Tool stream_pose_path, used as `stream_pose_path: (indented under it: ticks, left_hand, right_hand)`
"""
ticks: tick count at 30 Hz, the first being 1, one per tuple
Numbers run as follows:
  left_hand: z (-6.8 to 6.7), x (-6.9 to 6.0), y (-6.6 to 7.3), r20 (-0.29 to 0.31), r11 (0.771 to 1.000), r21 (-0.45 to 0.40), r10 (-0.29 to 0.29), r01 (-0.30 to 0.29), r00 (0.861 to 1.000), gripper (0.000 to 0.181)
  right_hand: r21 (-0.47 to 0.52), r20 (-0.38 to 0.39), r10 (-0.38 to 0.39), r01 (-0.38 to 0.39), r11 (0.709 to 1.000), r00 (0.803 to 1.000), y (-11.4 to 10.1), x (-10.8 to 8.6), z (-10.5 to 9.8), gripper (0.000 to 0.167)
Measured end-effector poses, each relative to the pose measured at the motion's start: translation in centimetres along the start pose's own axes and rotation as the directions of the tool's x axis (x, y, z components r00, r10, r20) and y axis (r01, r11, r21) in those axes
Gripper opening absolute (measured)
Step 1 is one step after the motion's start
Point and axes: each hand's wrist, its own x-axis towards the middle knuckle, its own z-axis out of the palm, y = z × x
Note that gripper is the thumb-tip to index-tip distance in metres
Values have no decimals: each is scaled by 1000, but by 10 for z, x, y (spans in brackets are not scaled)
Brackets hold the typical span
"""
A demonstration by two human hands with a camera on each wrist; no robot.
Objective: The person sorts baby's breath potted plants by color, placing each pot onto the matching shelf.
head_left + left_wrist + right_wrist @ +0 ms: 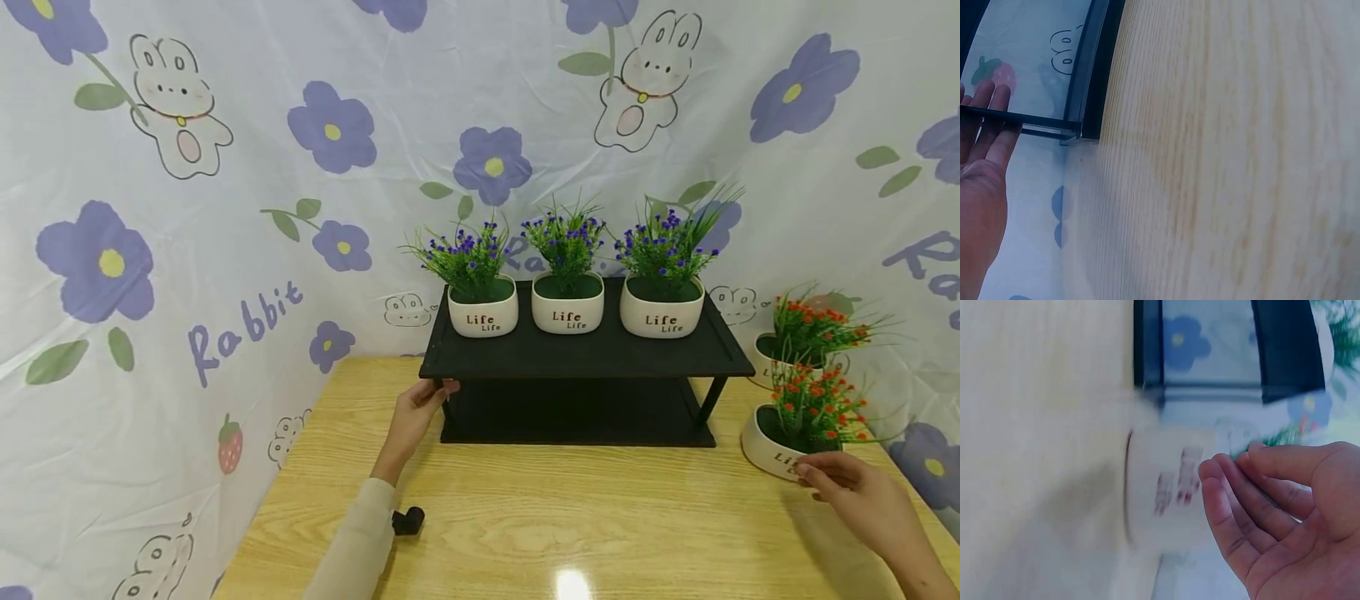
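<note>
A black two-tier shelf (585,358) stands on the table, with three white pots of purple flowers, (483,312) being the left one, on its top board. My left hand (417,408) is at the shelf's front left post (1041,120). In the left wrist view its fingers lie nearly straight behind that post, touching it; the thumb is hidden. At the right, my right hand (862,496) is beside the nearer white pot of orange-red flowers (772,446). Its fingers are loosely bent with nothing between them in the right wrist view, in front of the pot's lettered side.
A second pot of orange-red flowers (767,367) stands behind the nearer one, right of the shelf. A small black object (408,521) lies by the left sleeve. A printed cloth (225,167) hangs behind the wooden table (525,517).
</note>
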Motion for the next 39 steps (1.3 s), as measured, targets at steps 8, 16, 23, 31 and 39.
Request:
stream_pose_path:
  ticks: [8,16,23,31,39]
  left_hand:
    - [-2,-1,0,-11,999,32,-32,32,999,29]
    - [-3,0,0,-11,999,18,-38,38,999,30]
    - [0,1,0,-9,998,29,-47,47,999,30]
    - [-1,0,-1,2,999,33,-40,40,999,30]
    - [0,0,0,-11,998,50,-31,31,999,31]
  right_hand:
    - [76,-34,220,-217,973,975,48,-2,-10,63]
    - [156,64,134,-143,977,989,66,15,-11,98]
    - [285,111,21,-52,957,994,76,29,3,106]
    - [372,100,-82,39,927,992,68,42,14,110]
    - [263,45,-171,153,953,984,69,49,13,105]
